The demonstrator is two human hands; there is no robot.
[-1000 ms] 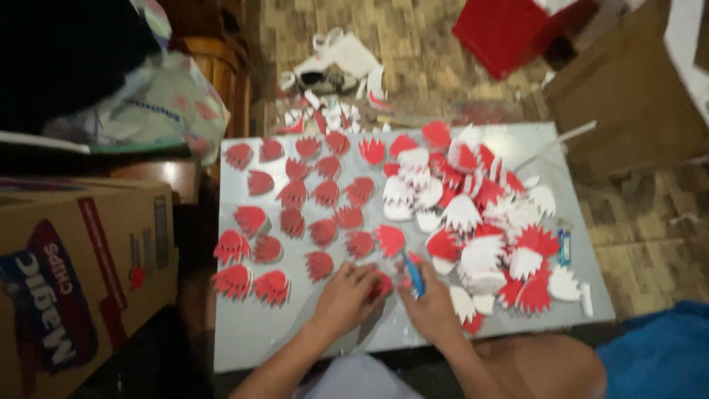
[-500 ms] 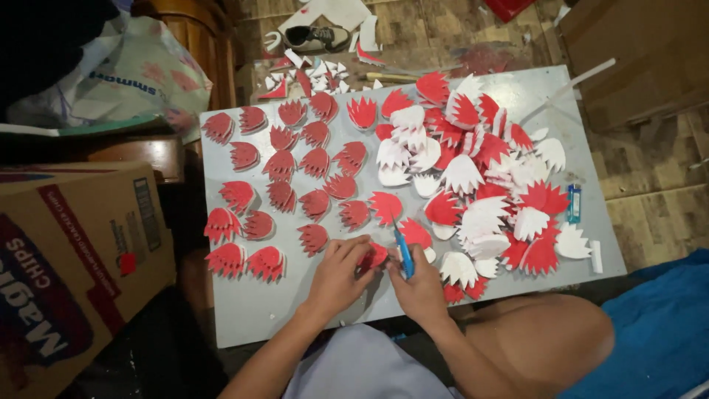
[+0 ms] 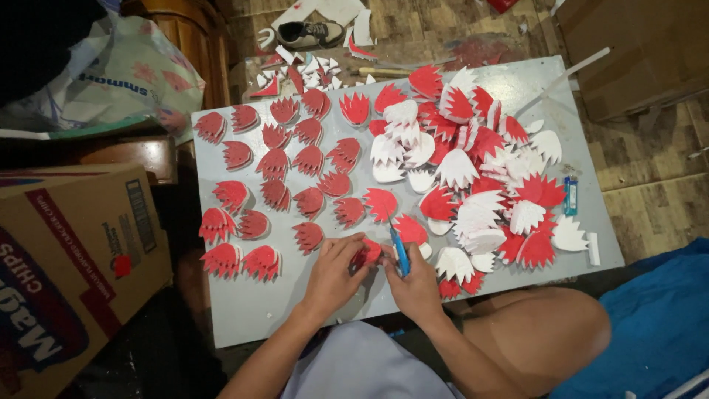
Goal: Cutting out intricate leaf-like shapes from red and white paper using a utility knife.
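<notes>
Grey board's (image 3: 244, 310) bare corner beside left hand (image 3: 334, 275)

Boxes, one bag, one small packet – no screens or signs.

Big cardboard box (image 3: 70, 273) at lower left, just beside the tabletop (image 3: 251, 318): brown, rectangular, w/ red stripe, blue-and-white logo patch, small red square and a dark barcode-like label on its top face. Above it, upper left, a crumpled plastic bag (image 3: 136, 81): whitish-green w/ pink blotches and blue print, next to dark wooden furniture. Upper right, on the floor beyond the tabletop's far corner, a plain brown cardboard box (image 3: 639, 48), flaps partly open, no label visible. On the tabletop's right side, near the edge of the cutout pile, a small narrow blue packet (image 3: 570, 195), upright oblong, too small to tell more.
</notes>
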